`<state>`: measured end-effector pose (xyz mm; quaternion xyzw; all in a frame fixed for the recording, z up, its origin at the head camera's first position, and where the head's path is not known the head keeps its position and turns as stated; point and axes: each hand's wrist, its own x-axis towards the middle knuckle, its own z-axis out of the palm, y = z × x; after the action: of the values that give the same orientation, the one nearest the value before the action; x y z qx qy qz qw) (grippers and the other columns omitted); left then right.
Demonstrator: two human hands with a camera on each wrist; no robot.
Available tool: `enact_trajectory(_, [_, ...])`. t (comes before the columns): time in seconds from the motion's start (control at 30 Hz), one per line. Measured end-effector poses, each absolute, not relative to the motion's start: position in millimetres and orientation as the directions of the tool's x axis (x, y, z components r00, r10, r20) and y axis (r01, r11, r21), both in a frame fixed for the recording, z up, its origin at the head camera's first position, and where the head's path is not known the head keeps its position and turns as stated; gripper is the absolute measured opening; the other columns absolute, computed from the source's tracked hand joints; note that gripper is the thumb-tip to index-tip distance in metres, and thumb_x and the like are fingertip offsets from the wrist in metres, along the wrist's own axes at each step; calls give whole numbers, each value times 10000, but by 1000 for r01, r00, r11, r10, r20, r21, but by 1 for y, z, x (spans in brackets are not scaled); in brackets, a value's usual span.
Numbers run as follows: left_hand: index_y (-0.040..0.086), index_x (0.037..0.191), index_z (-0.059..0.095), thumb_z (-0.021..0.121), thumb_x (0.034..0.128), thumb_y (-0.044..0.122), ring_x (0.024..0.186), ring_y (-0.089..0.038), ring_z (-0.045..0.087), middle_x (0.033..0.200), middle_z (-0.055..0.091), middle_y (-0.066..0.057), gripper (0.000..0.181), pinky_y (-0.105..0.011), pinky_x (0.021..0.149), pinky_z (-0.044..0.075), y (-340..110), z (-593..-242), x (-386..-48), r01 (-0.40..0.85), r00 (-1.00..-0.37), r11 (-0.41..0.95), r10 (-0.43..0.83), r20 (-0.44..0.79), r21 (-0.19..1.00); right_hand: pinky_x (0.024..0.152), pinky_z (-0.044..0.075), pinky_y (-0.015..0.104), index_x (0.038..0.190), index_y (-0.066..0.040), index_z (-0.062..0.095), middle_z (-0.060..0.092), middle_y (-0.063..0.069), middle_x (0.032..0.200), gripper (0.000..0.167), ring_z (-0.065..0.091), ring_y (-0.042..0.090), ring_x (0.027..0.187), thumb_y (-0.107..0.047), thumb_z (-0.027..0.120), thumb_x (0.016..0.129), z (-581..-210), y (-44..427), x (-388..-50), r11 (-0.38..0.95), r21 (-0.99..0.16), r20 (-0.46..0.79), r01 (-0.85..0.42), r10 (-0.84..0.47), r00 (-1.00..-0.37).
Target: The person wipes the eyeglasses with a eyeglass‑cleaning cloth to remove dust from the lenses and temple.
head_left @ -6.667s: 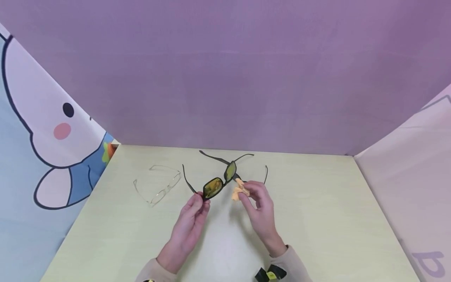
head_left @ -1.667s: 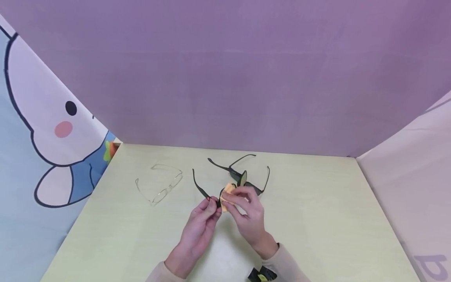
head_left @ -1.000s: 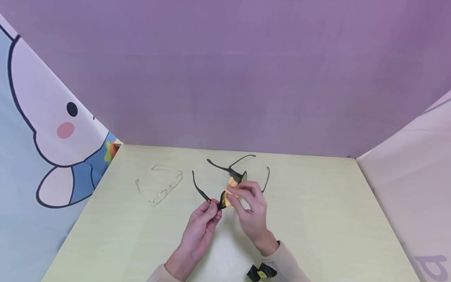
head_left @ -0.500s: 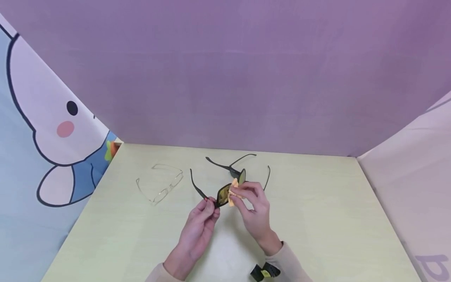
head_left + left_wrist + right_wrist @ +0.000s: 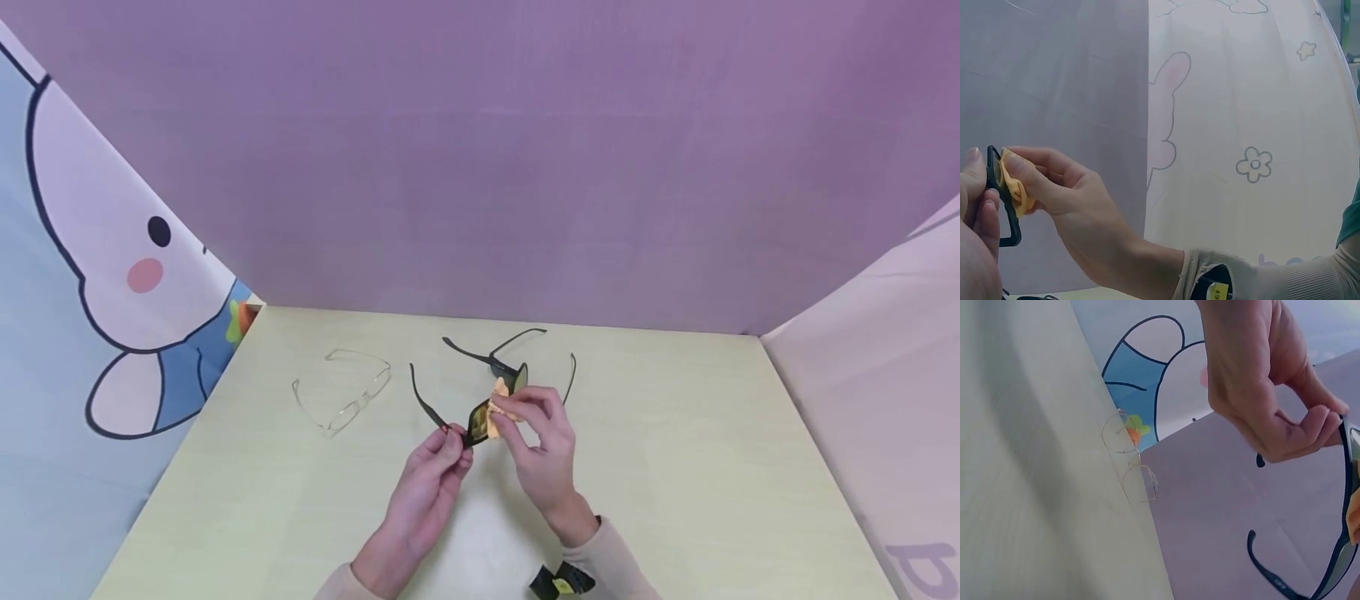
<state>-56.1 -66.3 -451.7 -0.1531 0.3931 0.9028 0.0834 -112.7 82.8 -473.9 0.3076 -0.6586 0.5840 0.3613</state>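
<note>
My left hand (image 5: 427, 479) pinches a pair of black-framed sunglasses (image 5: 477, 422) at the corner near one hinge, above the table. Their temples are unfolded, and the near lens looks yellowish. My right hand (image 5: 543, 450) pinches a crumpled orange cloth (image 5: 495, 423) between thumb and fingers, against the lens side of the frame. In the left wrist view the cloth (image 5: 1017, 190) lies on the lens inside the dark rim (image 5: 1012, 234). The right wrist view shows the left fingers on the frame's end and one temple (image 5: 1269, 578) hanging free.
Another dark pair of glasses (image 5: 501, 372) rests on the table (image 5: 675, 467) behind the held pair, partly covered by it and my right hand. Thin-framed clear eyeglasses (image 5: 352, 408) lie unfolded to the left. A purple backdrop (image 5: 495, 167) rises behind the table.
Earliest, the cloth was apart from the sunglasses, which were further left. Since then both hands came together, and the cloth has shifted about over the lens. The sunglasses have tilted slightly back and forth.
</note>
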Motion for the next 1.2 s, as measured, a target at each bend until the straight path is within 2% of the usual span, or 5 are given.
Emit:
enact_trajectory(0.33, [129, 956, 654, 517, 1069, 53, 843, -44, 586, 1027, 587, 18, 193, -152, 865, 530, -66, -452, -57, -252, -946, -694, 29, -324, 675, 799, 560, 184, 1036, 60, 748, 586, 214, 994, 206, 610, 229, 879, -135, 711, 982, -476, 82, -116, 109, -434, 897, -894, -46, -440])
enact_trajectory(0.57, [129, 958, 656, 523, 1066, 55, 837, -42, 579, 1032, 584, 32, 186, -157, 861, 528, -67, -454, -54, -257, -947, -690, 40, -319, 677, 850, 558, 165, 1022, 78, 745, 593, 237, 996, 231, 629, 174, 921, -147, 726, 972, -477, 97, -125, 180, -522, 852, -834, 59, -521])
enact_trajectory(0.83, [120, 949, 645, 516, 1067, 47, 841, -57, 577, 1028, 565, 10, 189, -171, 858, 526, -66, -453, -52, -281, -945, -672, 70, -318, 685, 842, 516, 158, 1088, 48, 750, 607, 219, 1019, 223, 611, 140, 945, 73, 752, 866, -478, 112, -137, 187, -602, 797, -776, 92, -596])
enact_trajectory(1.07, [134, 938, 658, 538, 1055, 44, 848, -58, 586, 1020, 580, 16, 191, -166, 849, 530, -70, -452, -48, -296, -952, -627, 131, -277, 721, 850, 494, 155, 1111, 109, 703, 609, 68, 1066, 247, 568, 96, 986, 188, 659, 881, -481, 122, -145, 58, -737, 674, -674, 135, -726])
enact_trajectory(1.2, [151, 933, 675, 542, 1052, 42, 850, -53, 592, 1013, 594, 21, 208, -165, 855, 532, -72, -453, -48, -305, -951, -621, 167, -259, 722, 843, 502, 148, 1110, 133, 686, 609, -1, 1088, 232, 568, 100, 989, 198, 624, 896, -481, 123, -143, 2, -747, 659, -665, 135, -740])
